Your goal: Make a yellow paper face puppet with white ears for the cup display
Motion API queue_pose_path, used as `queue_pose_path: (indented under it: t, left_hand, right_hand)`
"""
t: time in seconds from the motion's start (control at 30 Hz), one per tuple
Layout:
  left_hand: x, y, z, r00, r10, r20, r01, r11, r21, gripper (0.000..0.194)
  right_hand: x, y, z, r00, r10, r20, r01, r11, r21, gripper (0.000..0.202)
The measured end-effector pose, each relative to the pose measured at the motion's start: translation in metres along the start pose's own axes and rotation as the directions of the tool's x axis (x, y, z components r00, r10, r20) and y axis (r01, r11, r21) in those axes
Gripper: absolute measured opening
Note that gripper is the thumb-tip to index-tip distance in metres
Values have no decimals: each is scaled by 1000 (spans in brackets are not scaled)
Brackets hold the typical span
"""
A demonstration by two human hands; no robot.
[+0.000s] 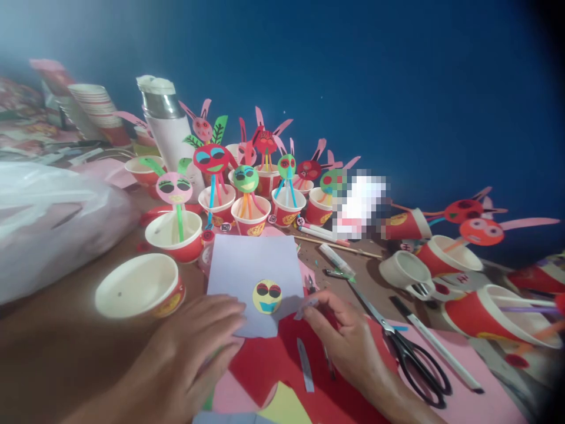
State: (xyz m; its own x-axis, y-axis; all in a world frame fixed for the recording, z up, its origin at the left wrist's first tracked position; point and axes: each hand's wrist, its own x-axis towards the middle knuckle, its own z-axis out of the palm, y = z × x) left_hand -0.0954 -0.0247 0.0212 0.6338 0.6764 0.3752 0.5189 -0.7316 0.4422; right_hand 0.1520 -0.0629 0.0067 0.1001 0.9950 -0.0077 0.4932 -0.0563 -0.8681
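A lavender paper sheet (251, 259) lies before me, with a yellow paper face (267, 305) on its lower part. The face has red and black eyes and a blue mouth. My left hand (194, 341) rests with its fingers stretched out over the sheet's lower left edge. Beside the opposite edge, my right hand (348, 335) pinches a small pale paper strip (305, 308) between thumb and finger. Below that, a similar loose paper strip (304, 366) lies on red paper (326, 377). Black-handled scissors (399, 341) lie to the right of my right hand.
Several red-and-white paper cups (179, 232) holding paper faces on straws stand behind the sheet. An uncovered paper cup (139, 285) is at left, near a white plastic bag (57, 224). A white marker (441, 347), a mug (405, 271) and a thermos (165, 129) stand or lie around.
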Motion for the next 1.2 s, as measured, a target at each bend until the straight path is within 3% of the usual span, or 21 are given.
queue_pose_path:
  t: [0.1, 0.27, 0.37, 0.43, 0.5, 0.6, 0.67, 0.73, 0.83, 0.93, 1.03, 1.2]
  left_hand:
    - [-7, -3, 8, 989, 136, 65, -145, 975, 169, 28]
    - [-8, -19, 25, 999, 38, 6, -38, 958, 283, 41]
    - [-10, -14, 25, 1000, -5, 31, -1, 980, 200, 44]
    - [-9, -4, 20, 994, -92, 62, 86, 991, 100, 45]
    - [-3, 5, 13, 971, -211, 115, 210, 977, 25, 42]
    - [15, 9, 2, 903, -360, 234, 367, 930, 16, 47]
    - [30, 6, -2, 859, -385, 337, 406, 914, 9, 48]
    - [44, 1, -3, 795, -446, 411, 495, 869, -15, 46]
    - [58, -8, 4, 811, -399, 427, 469, 881, -68, 39]
    - [68, -15, 14, 833, -392, 391, 438, 898, -33, 31]
    - [77, -19, 21, 820, -409, 399, 455, 890, -22, 27]
    - [90, -20, 29, 809, -422, 408, 466, 885, -8, 15]
  right_hand:
    - [1, 3, 0, 999, 12, -32, -11, 999, 40, 18]
    - [2, 6, 1, 995, 97, 7, -97, 980, 176, 19]
    - [4, 6, 0, 996, 91, -3, -87, 969, 231, 20]
    - [4, 5, 0, 997, 75, -21, -70, 978, 196, 20]
    - [1, 1, 1, 999, 33, -27, -30, 995, 100, 19]
    - [-5, -6, 4, 995, -82, 54, 85, 995, -52, 13]
    - [-9, -9, 8, 967, -218, 134, 235, 964, -125, 9]
    - [-12, -9, 12, 908, -370, 194, 405, 895, -187, 10]
    - [-12, -5, 17, 818, -518, 249, 573, 769, -283, 12]
    - [-11, -2, 20, 772, -571, 280, 636, 692, -342, 15]
    - [-10, -1, 22, 762, -582, 285, 648, 676, -352, 16]
    - [-11, 0, 23, 793, -548, 268, 610, 706, -360, 16]
